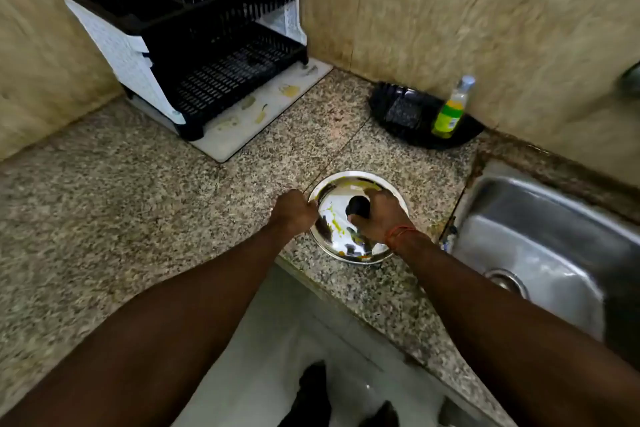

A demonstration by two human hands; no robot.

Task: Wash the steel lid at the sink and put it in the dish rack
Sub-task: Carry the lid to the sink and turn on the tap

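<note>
No writing is legible; the green-and-yellow label on the clear bottle (451,109) is blurred. The round steel lid (332,208), mirror-bright with yellow smears, lies on the speckled granite counter (138,218), left of the steel sink (554,246). The right hand (379,215) grips the lid's black knob (358,206). The left hand (294,211) is curled against the lid's left rim. The black slatted dish rack (207,45), with white patterned sides, stands far left on a pale mat (259,114). The bottle stands in a black tray (405,111).
</note>
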